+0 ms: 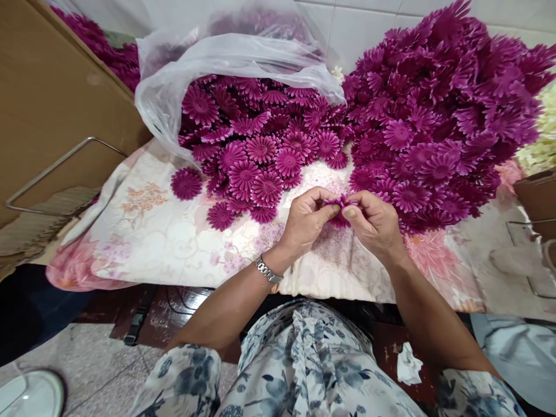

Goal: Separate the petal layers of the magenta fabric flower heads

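Note:
Between my two hands, low over the cloth, is a purple artificial flower head [339,219], partly hidden by my fingers. My left hand [304,219] pinches it from the left between thumb and fingers. From the right, my right hand [377,223] grips its other side the same way, thumb on top. Left of my hands, a heap of flat purple flower heads [266,149] spills out of a clear plastic bag [160,87]. A taller pile of purple flowers [438,116] rises just beyond my right hand.
A floral cloth [182,249] covers the table. On the left stands a large cardboard box [56,104] with a wire handle [52,174]. Pale yellow flowers [542,133] and another brown box [538,202] are at the right edge. White tiles [356,35] line the back wall.

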`<state>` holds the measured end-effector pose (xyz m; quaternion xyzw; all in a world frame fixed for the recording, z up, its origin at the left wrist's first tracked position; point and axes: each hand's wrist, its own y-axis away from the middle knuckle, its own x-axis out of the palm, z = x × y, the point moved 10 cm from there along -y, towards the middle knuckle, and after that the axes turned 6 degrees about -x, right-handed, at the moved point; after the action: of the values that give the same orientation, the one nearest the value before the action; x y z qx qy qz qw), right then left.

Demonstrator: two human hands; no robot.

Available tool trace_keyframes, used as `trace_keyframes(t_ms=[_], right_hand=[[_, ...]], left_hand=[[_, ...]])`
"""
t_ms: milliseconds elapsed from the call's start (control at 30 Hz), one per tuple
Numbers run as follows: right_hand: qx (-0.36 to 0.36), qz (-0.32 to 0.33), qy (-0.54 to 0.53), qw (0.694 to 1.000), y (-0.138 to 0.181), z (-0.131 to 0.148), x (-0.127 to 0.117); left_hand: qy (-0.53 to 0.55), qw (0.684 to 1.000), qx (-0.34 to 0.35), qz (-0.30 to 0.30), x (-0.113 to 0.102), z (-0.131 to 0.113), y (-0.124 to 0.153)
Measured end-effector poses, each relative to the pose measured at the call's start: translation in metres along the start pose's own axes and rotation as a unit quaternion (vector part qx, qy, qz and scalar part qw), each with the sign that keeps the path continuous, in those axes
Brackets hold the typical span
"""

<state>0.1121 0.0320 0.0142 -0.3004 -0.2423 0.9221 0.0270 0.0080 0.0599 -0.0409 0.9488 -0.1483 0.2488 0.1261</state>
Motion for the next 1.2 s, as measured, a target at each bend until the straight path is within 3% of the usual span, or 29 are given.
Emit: trace_keyframes(t_ms=[100,233,433,733,1000,1200], right_hand=[[0.045,0.026,-0.090,0.995,0.003,-0.011,0.010],[0.075,0.002,-0.189,0.979,0.005,-0.017,0.011],[0.063,0.011,-0.113,0.991,0.005,-0.011,0.007],[-0.019,-0.001,0.011,1.000,-0.001,0.005,-0.006],[-0.009,-0.004,0.031,0.999,0.000,0.001,-0.006],[-0.024,-0.019,0.031,0.999,0.000,0.005,-0.009]], left_hand=[[0.019,0.998,0.041,-0.048,-0.012,-0.008,0.000],[0.020,0.999,0.045,-0.010,-0.004,-0.009,0.002],[0.055,0.998,0.012,0.028,0.004,-0.005,0.003],[0.092,0.992,-0.060,0.058,0.011,0.006,0.003],[0.077,0.995,-0.058,0.032,0.007,0.007,0.002],[-0.022,0.999,0.020,0.041,0.008,-0.006,0.002]])
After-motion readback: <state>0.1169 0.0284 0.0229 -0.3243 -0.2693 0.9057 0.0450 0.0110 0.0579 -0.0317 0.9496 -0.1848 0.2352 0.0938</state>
